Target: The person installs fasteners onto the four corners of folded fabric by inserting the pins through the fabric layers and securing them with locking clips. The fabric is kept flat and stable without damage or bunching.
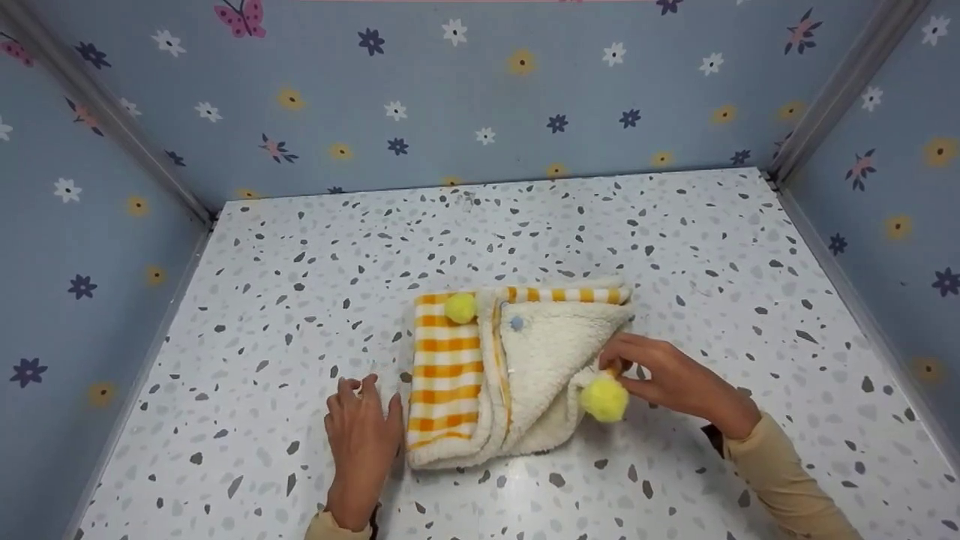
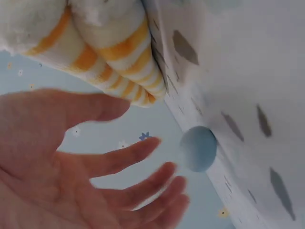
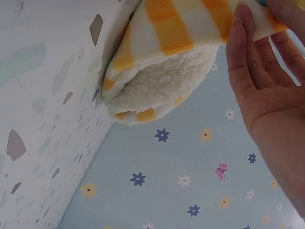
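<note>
A folded yellow-and-white checked blanket [image 1: 446,382] with a white fleece lining lies on the speckled table. One yellow pom-pom [image 1: 461,307] sits at its far left, another pom-pom [image 1: 604,398] at its right corner. My right hand [image 1: 667,375] pinches that corner between thumb and fingers. In the right wrist view the blanket's edge [image 3: 169,28] is lifted into a loose fold, fleece showing inside. My left hand [image 1: 360,431] is just left of the blanket, holding nothing; its fingers are spread and loosely bent in the left wrist view.
The speckled white table [image 1: 300,300] is bounded by blue flowered panels [image 1: 480,90] at the back and both sides. Metal strips [image 1: 112,112] run along the panel corners. A pale blue round shape [image 2: 198,149] shows near the left fingertips.
</note>
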Tool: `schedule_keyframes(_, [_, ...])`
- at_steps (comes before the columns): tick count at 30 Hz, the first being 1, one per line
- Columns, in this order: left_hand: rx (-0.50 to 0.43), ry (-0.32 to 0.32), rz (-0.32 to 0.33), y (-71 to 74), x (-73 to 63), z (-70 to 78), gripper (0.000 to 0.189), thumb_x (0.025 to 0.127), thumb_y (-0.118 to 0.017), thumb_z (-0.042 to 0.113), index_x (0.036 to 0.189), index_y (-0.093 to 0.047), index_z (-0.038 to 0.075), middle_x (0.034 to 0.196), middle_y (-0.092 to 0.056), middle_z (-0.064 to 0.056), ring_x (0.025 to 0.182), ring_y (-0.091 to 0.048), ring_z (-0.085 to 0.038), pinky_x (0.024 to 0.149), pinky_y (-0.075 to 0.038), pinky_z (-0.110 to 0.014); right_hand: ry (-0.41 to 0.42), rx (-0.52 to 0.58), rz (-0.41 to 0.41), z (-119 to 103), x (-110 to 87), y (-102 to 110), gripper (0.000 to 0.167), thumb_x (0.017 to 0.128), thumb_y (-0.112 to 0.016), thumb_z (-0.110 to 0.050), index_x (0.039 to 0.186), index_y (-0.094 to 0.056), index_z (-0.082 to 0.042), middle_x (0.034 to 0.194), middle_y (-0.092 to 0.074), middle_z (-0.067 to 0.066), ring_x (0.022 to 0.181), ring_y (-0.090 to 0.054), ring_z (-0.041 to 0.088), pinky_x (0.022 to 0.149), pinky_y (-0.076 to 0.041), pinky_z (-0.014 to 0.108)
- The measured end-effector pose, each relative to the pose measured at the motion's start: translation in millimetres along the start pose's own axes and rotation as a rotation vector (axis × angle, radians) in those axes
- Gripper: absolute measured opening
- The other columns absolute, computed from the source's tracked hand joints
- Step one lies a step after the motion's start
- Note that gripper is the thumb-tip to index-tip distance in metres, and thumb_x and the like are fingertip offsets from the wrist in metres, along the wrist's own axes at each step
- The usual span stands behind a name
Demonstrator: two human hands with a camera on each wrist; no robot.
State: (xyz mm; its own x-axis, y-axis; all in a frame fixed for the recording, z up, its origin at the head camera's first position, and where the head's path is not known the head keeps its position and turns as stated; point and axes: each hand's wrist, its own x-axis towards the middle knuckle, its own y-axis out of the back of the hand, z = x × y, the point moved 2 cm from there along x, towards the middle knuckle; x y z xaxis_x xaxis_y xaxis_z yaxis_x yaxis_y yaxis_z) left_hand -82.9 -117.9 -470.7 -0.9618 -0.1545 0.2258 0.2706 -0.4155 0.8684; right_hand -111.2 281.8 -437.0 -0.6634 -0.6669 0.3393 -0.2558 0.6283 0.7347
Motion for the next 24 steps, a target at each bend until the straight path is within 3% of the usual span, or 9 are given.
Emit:
schedule_keyframes(4, [0.018, 0.02, -0.114, 0.1, -2.6, -5.0, 0.036, 0.094, -0.071, 0.006, 0.125, -0.062, -0.01, 0.122, -0.053, -0.034, 0.107, -0.052, -0.051, 0.083, -0.048, -0.061, -0.014, 0.006, -0.011, 0.4, -0.1, -0.3, 0.039, 0.083, -0.073, 0.018, 0.108, -0.066, -0.011, 0.104, -0.065, -0.002, 0.09, -0.064, 0.013, 0.075, -0.056, 0.028])
schedule_keyframes(9, [0.013, 0.012, -0.161, 2.0, -2.7, -7.3, 0.032, 0.091, -0.071, -0.003, 0.122, -0.063, -0.008, 0.116, -0.055, -0.033, 0.103, -0.055, -0.049, 0.079, -0.051, -0.059, -0.013, 0.013, -0.018, 1.4, 0.1, -0.3, 0.039, 0.083, -0.071, 0.019, 0.107, -0.065, -0.011, 0.103, -0.064, -0.003, 0.089, -0.064, 0.014, 0.074, -0.056, 0.029])
schedule_keyframes(16, [-0.048, 0.091, -0.224, 1.7, 2.5, -8.1, 0.021, 0.096, -0.056, -0.011, 0.115, -0.064, -0.009, 0.11, -0.054, -0.031, 0.106, -0.054, -0.046, 0.079, -0.053, -0.057, -0.007, 0.021, -0.025, 2.2, -1.2, 0.6, 0.039, 0.083, -0.069, 0.019, 0.107, -0.065, -0.012, 0.102, -0.064, -0.003, 0.088, -0.064, 0.016, 0.072, -0.056, 0.032])
schedule_keyframes(19, [-0.061, 0.09, -0.177, 1.2, 4.0, -7.3, 0.017, 0.097, -0.057, -0.009, 0.113, -0.064, -0.009, 0.109, -0.054, -0.029, 0.102, -0.056, -0.045, 0.077, -0.053, -0.056, -0.021, 0.016, -0.032, 2.4, -1.3, 0.9, 0.038, 0.084, -0.07, 0.018, 0.108, -0.065, -0.011, 0.102, -0.065, -0.003, 0.088, -0.064, 0.017, 0.072, -0.056, 0.032])
schedule_keyframes(24, [-0.126, -0.001, 0.007, 0.5, 3.8, -4.3, 0.014, 0.097, -0.06, -0.008, 0.11, -0.064, -0.008, 0.104, -0.055, -0.028, 0.09, -0.059, -0.044, 0.072, -0.052, -0.055, -0.039, 0.009, -0.038, 3.4, -1.3, 0.5, 0.038, 0.083, -0.071, 0.018, 0.107, -0.066, -0.012, 0.102, -0.065, -0.003, 0.088, -0.064, 0.017, 0.072, -0.057, 0.033])
